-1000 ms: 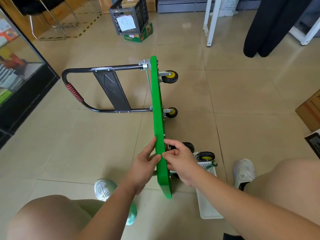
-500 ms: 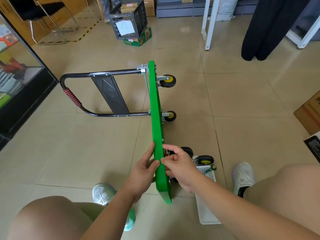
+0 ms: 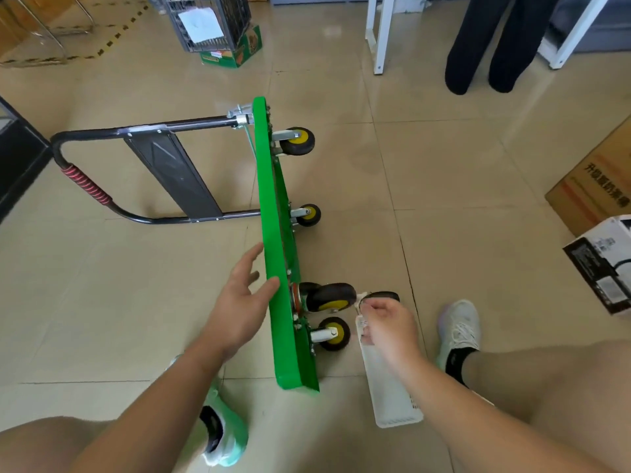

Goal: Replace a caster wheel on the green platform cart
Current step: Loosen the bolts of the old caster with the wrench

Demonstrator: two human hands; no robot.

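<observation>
Pale glossy floor tiles fill the view. Nearest, at 6 o'clock, the person's bare knees frame a mint-and-white shoe. A white shoe sits at 4 o'clock. Between the shoes a white plastic basket lies on the floor just beside the green platform cart. The cart stands on its long edge through the middle of the view, with its deck facing 9 o'clock and its four casters pointing to 3. Its black handle stretches toward 10 o'clock. Cardboard boxes sit at 3 o'clock. Farther off, at 12, a wire crate rests on a green carton. White table legs and someone's black trousers stand at 1 o'clock.

The left hand is spread with straight fingers, its thumb laid against the cart's upper edge. The right hand hovers over the basket's far end with fingers curled, next to a loose black wheel. Whether it grips anything cannot be told.
</observation>
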